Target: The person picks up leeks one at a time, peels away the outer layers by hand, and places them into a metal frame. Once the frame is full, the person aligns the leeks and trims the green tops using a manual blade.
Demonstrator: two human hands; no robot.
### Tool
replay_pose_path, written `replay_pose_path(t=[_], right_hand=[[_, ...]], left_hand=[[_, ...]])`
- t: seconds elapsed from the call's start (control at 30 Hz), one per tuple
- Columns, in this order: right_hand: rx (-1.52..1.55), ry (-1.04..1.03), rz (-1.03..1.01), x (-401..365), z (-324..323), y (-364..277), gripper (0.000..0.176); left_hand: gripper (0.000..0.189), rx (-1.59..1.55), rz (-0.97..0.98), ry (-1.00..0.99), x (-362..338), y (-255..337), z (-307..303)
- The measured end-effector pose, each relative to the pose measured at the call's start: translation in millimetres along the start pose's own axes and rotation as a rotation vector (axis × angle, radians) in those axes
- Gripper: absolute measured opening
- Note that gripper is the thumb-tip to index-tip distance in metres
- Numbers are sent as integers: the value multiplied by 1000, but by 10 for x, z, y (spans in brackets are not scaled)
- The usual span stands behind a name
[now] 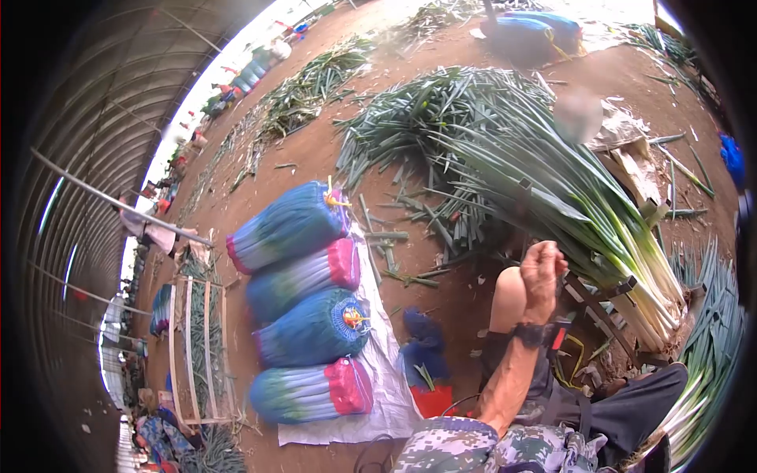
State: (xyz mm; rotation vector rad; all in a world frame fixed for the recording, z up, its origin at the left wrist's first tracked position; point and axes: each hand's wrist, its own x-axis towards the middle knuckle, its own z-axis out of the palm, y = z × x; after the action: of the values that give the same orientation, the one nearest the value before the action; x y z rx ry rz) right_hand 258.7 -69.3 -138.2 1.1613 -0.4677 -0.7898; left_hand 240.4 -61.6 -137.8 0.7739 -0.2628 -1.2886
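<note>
One of my hands, with a dark band at its wrist, is raised with curled fingers beside my bare knee. What it holds, if anything, is too small to make out. It appears to be my left hand. Right of it, a large bundle of long green onions lies slanted across a dark metal stand, white root ends toward the lower right. My right hand does not show. Left of the knee, a row of several net-bagged onion bundles lies partly on a white sheet.
Cut green leaves are heaped ahead on the brown soil. More onions lie at the far right. A wooden frame stands at left under the arched roof. Blue netting and a red piece lie near my leg.
</note>
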Motion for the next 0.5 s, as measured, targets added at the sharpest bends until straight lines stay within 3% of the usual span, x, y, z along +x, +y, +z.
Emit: replay_pose_path(t=[0.13, 0.27, 0.33, 0.43, 0.47, 0.5], right_hand=[[-193, -10, -105, 97, 326, -66, 19], [-314, -14, -149, 106, 344, -143, 19], [-391, -14, -178, -8, 320, -215, 20], [-535, -29, -248, -414, 343, -356, 20], [-589, -39, -292, -611, 361, -435, 20], [-652, -50, -343, -830, 391, -520, 21]], left_hand=[[14, 241, -190, -224, 281, -171, 128], [15, 516, -155, -281, 453, -118, -46], [15, 616, -38, -311, 332, -78, -182], [17, 646, -73, -351, -34, -247, -454], [18, 816, -151, -351, -242, -93, -404], [17, 912, -101, -358, -437, -22, -352]])
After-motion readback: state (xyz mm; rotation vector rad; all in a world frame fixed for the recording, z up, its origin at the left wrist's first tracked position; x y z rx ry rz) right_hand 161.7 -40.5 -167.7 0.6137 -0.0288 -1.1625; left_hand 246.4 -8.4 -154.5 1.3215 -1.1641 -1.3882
